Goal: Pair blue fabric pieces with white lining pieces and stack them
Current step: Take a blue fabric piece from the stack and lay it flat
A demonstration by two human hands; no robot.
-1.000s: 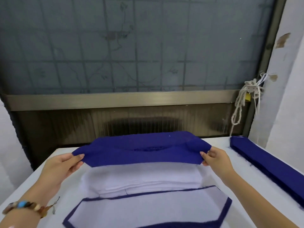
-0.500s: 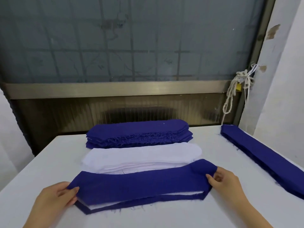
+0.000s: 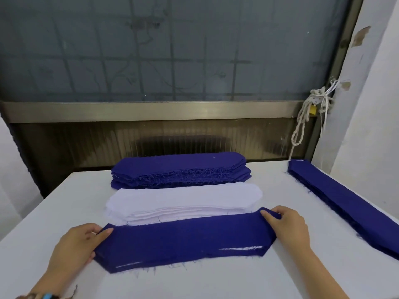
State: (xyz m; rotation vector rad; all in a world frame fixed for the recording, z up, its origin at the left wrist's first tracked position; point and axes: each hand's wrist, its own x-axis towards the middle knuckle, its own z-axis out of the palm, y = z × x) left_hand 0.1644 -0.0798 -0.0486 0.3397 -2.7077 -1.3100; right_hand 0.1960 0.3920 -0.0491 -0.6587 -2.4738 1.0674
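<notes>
A blue fabric piece (image 3: 183, 240) lies flat at the front of the white table (image 3: 216, 281), on top of the paired stack; slivers of white lining show under its front edge. My left hand (image 3: 78, 247) pinches its left end, thumb on top. My right hand (image 3: 287, 223) pinches its right end, where the cloth is slightly bunched. Behind it sits a stack of white lining pieces (image 3: 183, 201). Farther back is a stack of blue fabric pieces (image 3: 179, 169) with frayed edges.
A long pile of narrow blue strips (image 3: 345, 203) runs along the table's right side. A window and metal sill stand behind the table, with a knotted white rope (image 3: 306, 117) at the right. A white wall borders the right edge.
Both hands carried the blue piece from above the back stack down to the front stack; it now lies flat and covers the white lining there.
</notes>
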